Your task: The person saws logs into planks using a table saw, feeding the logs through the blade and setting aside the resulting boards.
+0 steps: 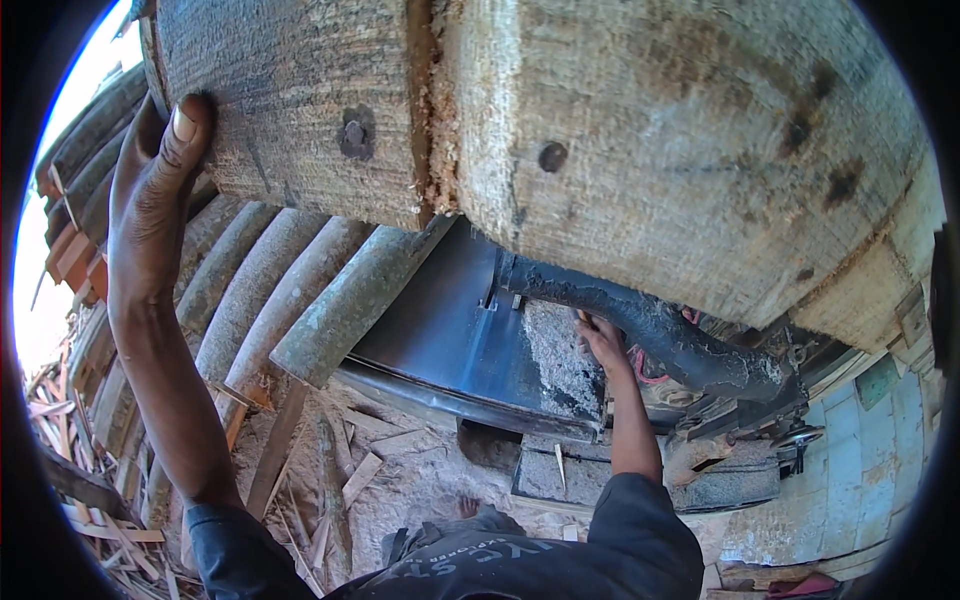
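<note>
Filling the top of our view, closest to us, is a huge squared timber log [680, 130], rough and pale, with a sawdust-packed cut running down it. We see a dark metal saw table [450, 330] beneath it, with a black curved arm [660, 335] crossing under the log. To our left, rounded bark slabs [270, 280] lie stacked side by side, with wood scraps [90, 500] scattered on the ground below. Our left hand [150, 190] is spread flat against the log's left end, thumb pressed on its face, gripping nothing. Our right hand [602, 340] reaches under the log beside the black arm; we cannot tell whether it grasps anything.
</note>
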Demonstrator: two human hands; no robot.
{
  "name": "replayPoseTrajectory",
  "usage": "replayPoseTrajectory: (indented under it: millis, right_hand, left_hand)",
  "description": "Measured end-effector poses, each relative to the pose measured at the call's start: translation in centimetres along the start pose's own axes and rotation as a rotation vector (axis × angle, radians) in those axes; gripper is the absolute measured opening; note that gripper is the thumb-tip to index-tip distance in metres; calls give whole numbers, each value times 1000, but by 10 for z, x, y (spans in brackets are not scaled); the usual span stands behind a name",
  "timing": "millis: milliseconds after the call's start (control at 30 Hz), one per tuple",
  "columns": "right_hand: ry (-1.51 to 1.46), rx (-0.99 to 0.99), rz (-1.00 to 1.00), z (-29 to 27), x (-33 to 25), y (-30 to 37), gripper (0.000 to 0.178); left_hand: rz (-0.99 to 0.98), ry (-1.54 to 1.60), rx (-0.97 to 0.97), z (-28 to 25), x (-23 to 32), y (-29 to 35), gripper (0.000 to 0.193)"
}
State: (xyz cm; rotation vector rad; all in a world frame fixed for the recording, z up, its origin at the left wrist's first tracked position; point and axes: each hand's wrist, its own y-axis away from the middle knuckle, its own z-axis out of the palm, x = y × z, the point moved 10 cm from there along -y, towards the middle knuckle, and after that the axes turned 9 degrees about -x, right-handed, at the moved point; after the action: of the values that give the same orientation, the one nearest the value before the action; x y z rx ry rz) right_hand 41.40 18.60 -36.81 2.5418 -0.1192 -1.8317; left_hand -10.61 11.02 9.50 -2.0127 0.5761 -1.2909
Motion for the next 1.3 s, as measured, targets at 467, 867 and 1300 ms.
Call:
replayPoseTrajectory:
  millis: [467, 867, 1300]
  right_hand:
    - [-435, -189, -8, 53, -16, -8, 35]
    - [-411, 21, -11, 130, -2, 54, 31]
    - [351, 89, 450, 267, 73, -19, 43]
  left_hand:
    - [-10, 3, 19, -3, -7, 1, 115]
    - [36, -92, -5, -2, -12, 0, 96]
    - [109, 64, -175, 20, -16, 4, 85]
